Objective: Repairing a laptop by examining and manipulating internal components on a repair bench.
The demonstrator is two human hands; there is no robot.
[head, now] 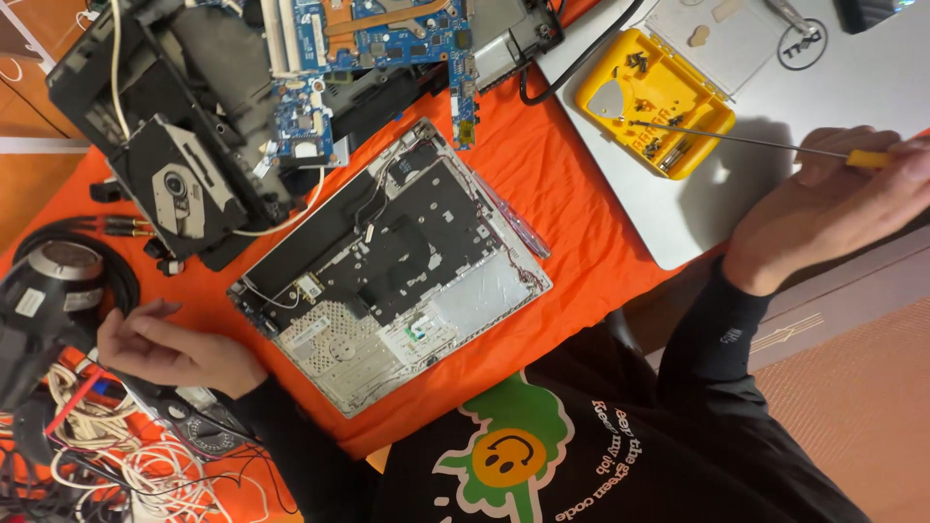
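My right hand grips a thin screwdriver with a yellow handle, its tip over an open yellow parts case holding several small screws and bits. My left hand rests flat at the left on the orange cloth, fingers apart, beside cables and holding nothing. Between my hands lies an opened laptop palmrest shell, its inside facing up, with metal plates and thin wires showing.
A closed silver laptop lies under the yellow case. A black laptop chassis with an optical drive and a blue circuit board sit at the top left. A grey heat tool and tangled white cables fill the lower left.
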